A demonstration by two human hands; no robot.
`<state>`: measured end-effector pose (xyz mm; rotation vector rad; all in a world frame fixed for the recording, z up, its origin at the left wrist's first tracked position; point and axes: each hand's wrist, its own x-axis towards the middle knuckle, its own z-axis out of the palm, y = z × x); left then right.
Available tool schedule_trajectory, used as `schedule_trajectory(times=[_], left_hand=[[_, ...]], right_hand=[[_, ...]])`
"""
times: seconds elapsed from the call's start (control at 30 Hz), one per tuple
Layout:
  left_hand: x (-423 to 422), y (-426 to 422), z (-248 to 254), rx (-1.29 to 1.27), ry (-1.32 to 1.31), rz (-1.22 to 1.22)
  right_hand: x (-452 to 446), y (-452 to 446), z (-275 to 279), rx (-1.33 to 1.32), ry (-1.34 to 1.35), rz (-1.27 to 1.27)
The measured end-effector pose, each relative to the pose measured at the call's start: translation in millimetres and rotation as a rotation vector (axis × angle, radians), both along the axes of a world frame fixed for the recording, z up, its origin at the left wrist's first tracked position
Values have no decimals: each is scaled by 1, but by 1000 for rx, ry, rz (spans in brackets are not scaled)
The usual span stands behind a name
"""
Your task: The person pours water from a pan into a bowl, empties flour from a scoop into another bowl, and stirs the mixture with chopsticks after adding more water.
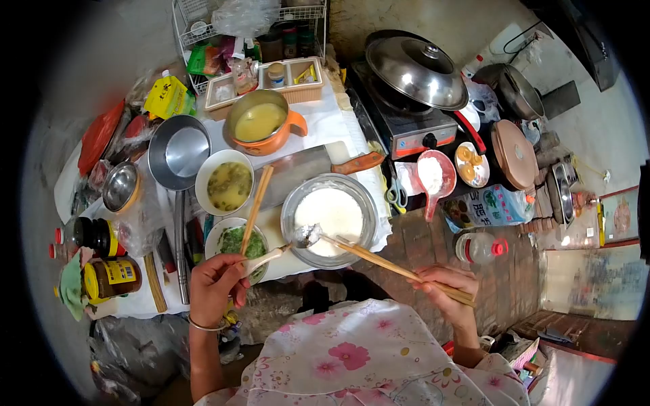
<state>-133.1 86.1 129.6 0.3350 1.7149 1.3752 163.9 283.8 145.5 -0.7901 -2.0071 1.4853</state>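
Observation:
My left hand (219, 284) grips a spoon by its pale handle (267, 258); the spoon's end, coated in white, is over the near rim of a metal bowl (288, 223). In that bowl lies white flour-like powder (332, 218). My right hand (447, 289) is closed around wooden chopsticks (386, 262), their tips at the spoon's white-coated end. Another pair of chopsticks (258, 206) slants over a bowl of chopped greens (233, 237), the lower end close to my left fingers; whether they touch it I cannot tell.
A cleaver (291, 172) lies behind the metal bowl. Left of it are a bowl of yellow-green liquid (227, 186), an orange pot (261, 125) and a saucepan (179, 152). A lidded wok (420, 71) is on the stove; scissors (396, 195) sit at the table's right edge.

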Motion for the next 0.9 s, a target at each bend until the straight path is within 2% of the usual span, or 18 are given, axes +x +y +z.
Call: schedule_trajectory(times=[0.43, 0.6, 0.7, 0.8, 0.9], left_hand=[[-3, 4, -2, 19, -33, -47], [-4, 4, -2, -7, -19, -38], [-3, 3, -4, -15, -3, -26], [-6, 2, -4, -25, 25, 2], [-14, -2, 2, -15, 58, 62]], right_hand=[[-2, 3, -11, -14, -8, -32], [-2, 3, -14, -129, 60, -136], [-3, 5, -16, -155, 107, -112], [-12, 6, -18, -199, 43, -170], [-29, 8, -34, -163, 18, -122]])
